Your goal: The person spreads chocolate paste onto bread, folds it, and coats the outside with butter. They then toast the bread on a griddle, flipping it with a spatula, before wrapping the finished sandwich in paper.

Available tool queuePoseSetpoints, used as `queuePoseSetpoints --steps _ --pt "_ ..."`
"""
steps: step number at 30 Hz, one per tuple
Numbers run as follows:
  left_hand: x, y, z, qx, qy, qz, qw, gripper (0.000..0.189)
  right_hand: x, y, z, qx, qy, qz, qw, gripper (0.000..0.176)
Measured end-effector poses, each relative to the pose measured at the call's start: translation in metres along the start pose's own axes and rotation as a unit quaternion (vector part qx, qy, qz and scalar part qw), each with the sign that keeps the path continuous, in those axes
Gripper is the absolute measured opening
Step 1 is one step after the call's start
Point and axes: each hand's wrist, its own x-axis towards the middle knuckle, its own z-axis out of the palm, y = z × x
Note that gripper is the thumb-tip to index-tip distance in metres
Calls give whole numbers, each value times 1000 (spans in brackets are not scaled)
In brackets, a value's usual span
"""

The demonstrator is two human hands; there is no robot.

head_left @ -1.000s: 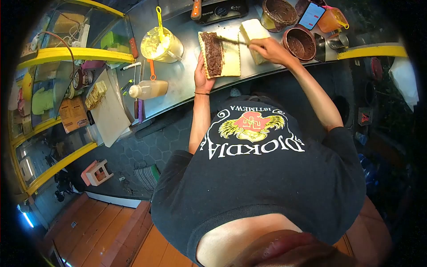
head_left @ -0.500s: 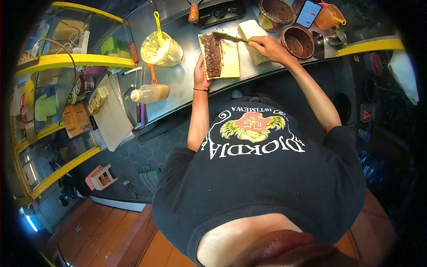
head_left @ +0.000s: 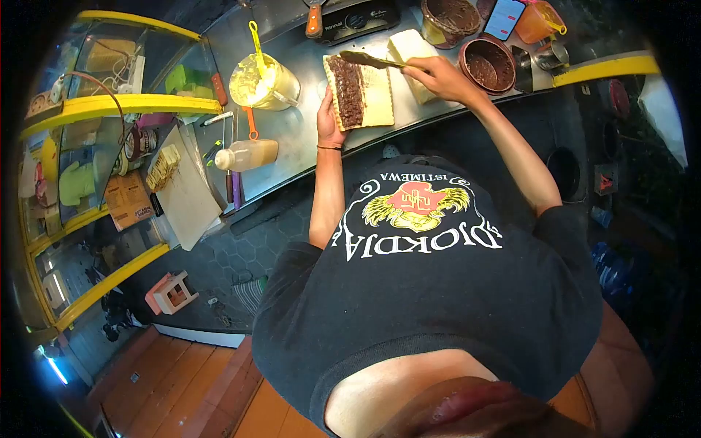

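Note:
My left hand (head_left: 330, 120) holds the left edge of a rectangular slab of bread (head_left: 379, 106), its fingers partly hidden beneath. Dark chocolate spread (head_left: 346, 91) covers the left part of the slab; the right part is pale. In my right hand (head_left: 442, 79) is a spreading knife (head_left: 369, 60), its chocolate-smeared blade over the slab's top edge. Under and behind my right hand lies a second pale slab of bread (head_left: 409, 50) on the metal counter.
A tub of pale yellow cream (head_left: 263, 82) with a yellow-handled utensil stands left, near a bottle (head_left: 248, 155) lying on its side. Chocolate-smeared tubs (head_left: 487, 66), a phone (head_left: 504, 20) and an orange container (head_left: 537, 25) are at right. A black stove (head_left: 358, 22) sits behind.
The knife blade has moved slightly left and up toward the slab's top left corner. My left hand keeps its hold on the bread.

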Motion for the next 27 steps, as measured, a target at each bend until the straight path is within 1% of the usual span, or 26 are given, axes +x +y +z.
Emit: queuePoseSetpoints --steps 1,2,4,5,7,9,11,13,14,15,16,17,18,19,21,22,24,25,26,27 --pt "0 -1 2 2 -2 -4 1000 42 6 1 5 -7 26 -24 999 28" --pt "0 0 4 3 -11 -8 1000 42 7 2 7 -7 29 -22 999 28" --pt "0 1 2 2 -17 -9 1000 41 5 -6 11 -26 -122 -27 992 28" --pt "1 2 2 9 -14 -8 1000 41 0 -2 17 1 -132 -65 989 27" --pt "0 1 -2 13 -8 -1 1000 41 -10 -19 10 9 -194 -50 980 26" --pt "1 -1 -5 18 -7 0 1000 44 -19 -22 9 45 -220 -34 974 26" --pt "4 -1 -10 6 -2 -12 1000 45 -27 -17 13 49 -225 -42 972 28" --pt "5 -1 -12 -22 -4 -34 999 46 -36 -12 17 47 -213 11 976 32" --pt "5 -2 -13 -23 21 -36 999 47 -41 0 25 69 -182 0 981 32" --pt "6 -2 -15 -23 21 -38 999 47 -45 -1 29 70 -182 2 981 32" --pt "7 -2 -18 -37 31 -47 998 48 -52 -3 32 142 -184 91 968 30" --pt "9 -3 -20 -51 41 -56 996 48 -59 -5 36 212 -184 179 943 28" --pt "11 -3 -21 -40 57 -52 996 48 -69 3 51 308 -154 198 918 25" --pt "12 -4 -20 -41 58 -52 996 48 -74 1 57 387 -152 236 878 26" --pt "12 -3 -14 -25 104 -57 993 48 -87 -4 68 510 -144 283 800 28" --pt "12 -3 -8 -26 106 -57 992 48 -91 -8 75 551 -134 285 773 29" --pt "13 -5 3 38 152 -20 987 48 -97 -8 88 630 -137 298 704 28" --pt "13 -5 5 39 154 -20 987 48 -99 -6 94 669 -142 302 664 27" --pt "12 -4 9 64 139 -7 988 47 -102 -2 96 670 -143 302 662 27" --pt "12 -3 11 89 125 7 988 46 -104 0 97 717 -142 300 613 26"
